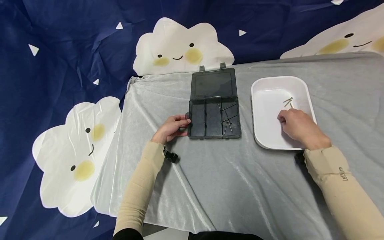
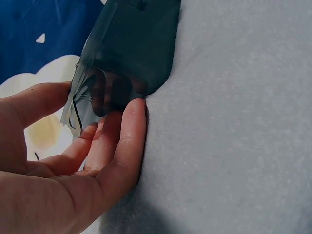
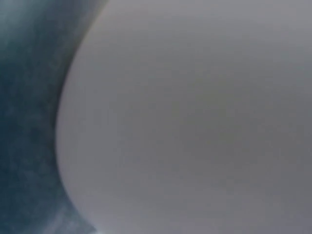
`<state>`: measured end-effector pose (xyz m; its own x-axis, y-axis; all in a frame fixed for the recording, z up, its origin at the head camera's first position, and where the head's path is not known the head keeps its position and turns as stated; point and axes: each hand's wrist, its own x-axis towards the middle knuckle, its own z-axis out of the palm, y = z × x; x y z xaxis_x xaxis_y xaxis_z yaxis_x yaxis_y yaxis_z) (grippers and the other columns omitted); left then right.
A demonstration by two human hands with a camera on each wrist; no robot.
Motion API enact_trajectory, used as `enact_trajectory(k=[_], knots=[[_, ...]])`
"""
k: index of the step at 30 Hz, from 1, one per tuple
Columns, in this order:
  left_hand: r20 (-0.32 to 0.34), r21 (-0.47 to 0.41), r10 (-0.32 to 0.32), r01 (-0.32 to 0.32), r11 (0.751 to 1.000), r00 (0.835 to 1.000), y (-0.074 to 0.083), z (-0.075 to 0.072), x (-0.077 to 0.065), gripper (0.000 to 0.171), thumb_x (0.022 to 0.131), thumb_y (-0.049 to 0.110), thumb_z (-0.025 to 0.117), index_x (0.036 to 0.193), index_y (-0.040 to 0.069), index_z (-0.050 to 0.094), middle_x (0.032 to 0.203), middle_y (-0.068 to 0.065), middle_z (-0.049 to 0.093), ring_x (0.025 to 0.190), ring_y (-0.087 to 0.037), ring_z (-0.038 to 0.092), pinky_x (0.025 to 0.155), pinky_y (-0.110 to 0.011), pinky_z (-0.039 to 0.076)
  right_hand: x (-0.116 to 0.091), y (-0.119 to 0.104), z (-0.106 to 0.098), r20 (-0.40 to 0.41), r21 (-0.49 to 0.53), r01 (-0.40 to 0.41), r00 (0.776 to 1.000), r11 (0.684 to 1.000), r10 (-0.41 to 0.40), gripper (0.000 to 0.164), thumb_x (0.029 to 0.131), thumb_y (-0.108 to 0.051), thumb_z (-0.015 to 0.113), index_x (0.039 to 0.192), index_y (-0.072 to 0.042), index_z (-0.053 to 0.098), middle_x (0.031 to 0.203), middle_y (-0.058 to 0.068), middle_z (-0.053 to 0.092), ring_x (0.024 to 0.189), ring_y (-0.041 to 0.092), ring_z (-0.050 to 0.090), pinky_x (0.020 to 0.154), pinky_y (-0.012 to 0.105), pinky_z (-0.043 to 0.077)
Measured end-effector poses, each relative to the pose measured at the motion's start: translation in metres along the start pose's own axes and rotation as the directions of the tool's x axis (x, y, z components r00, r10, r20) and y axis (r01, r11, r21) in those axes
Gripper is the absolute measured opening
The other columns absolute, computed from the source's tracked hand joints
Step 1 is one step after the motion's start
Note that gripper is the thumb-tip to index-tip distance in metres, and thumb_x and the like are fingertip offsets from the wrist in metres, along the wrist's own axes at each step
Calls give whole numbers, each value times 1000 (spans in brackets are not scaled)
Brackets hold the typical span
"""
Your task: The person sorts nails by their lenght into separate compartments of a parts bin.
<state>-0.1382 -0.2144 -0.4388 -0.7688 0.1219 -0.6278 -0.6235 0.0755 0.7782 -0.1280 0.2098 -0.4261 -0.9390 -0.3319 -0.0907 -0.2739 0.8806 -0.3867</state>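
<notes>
left hand [image 1: 174, 127] pinches the dark box [image 1: 197, 120] at nine o'clock; right hand [image 1: 297, 125] is in the white tray [image 1: 264, 113], grasp impossible to tell, fasteners [image 1: 288, 100] at its eleven o'clock.

The right edge of the bench [image 1: 354, 133] runs out of my head view, and the right sleeve [image 1: 351, 190] is cut off there too. Over the white tray [image 1: 265, 113], my right hand [image 1: 300, 126] hides its fingers' ends; I can't tell whether they pinch anything. The brass-coloured pieces [image 1: 288, 99] inside are too small to identify. My left wrist view crops the dark case [image 1: 196, 121] at the top and the left hand [image 1: 174, 127] at the left. Right wrist: just a blurred pale surface [image 3: 185, 126].
</notes>
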Motion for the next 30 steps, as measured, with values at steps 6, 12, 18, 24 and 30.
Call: enact_trajectory(k=[6, 12, 18, 24, 30], knots=[[-4, -2, 1, -1, 1000, 1000, 0, 0, -1, 36, 94, 12, 62, 127, 1, 52, 102, -5, 59, 90, -12, 59, 62, -26, 58, -1, -1, -3, 63, 11, -11, 998, 1000, 10, 19, 82, 1, 52, 96, 3, 63, 86, 20, 65, 82, 40, 59, 73, 53, 46], [-2, -7, 1, -1, 1000, 1000, 0, 1, -1, 36, 94, 11, 62, 127, 1, 52, 102, -6, 59, 90, -13, 59, 62, -27, 58, -2, -2, -4, 131, 31, -32, 991, 999, 28, 20, 81, 1, 54, 99, 4, 61, 84, 16, 64, 81, 35, 59, 73, 50, 46], [-2, -11, 3, -3, 1000, 1000, -1, 0, 1, 35, 94, 11, 62, 126, 1, 53, 101, -6, 59, 89, -13, 60, 63, -27, 59, -3, -3, -5, 165, 42, -50, 985, 998, 42, 23, 77, -1, 55, 99, 3, 59, 85, 16, 64, 82, 35, 58, 72, 48, 45], [-4, -11, 3, -3, 1000, 1000, -1, 0, 1, 34, 94, 11, 62, 125, 1, 53, 101, -6, 60, 89, -13, 60, 63, -27, 59, -6, -4, -4, 180, 54, -53, 983, 997, 42, 23, 76, -4, 60, 98, 2, 57, 84, 14, 63, 80, 31, 58, 69, 42, 44], [-2, -1, 0, 0, 1000, 1000, -1, 0, 0, 35, 94, 12, 62, 126, 2, 53, 101, -6, 59, 89, -13, 59, 62, -26, 59, -7, -4, -3, 177, 47, -52, 983, 998, 43, 20, 76, -7, 61, 94, 0, 57, 83, 13, 62, 79, 29, 56, 68, 38, 41]])
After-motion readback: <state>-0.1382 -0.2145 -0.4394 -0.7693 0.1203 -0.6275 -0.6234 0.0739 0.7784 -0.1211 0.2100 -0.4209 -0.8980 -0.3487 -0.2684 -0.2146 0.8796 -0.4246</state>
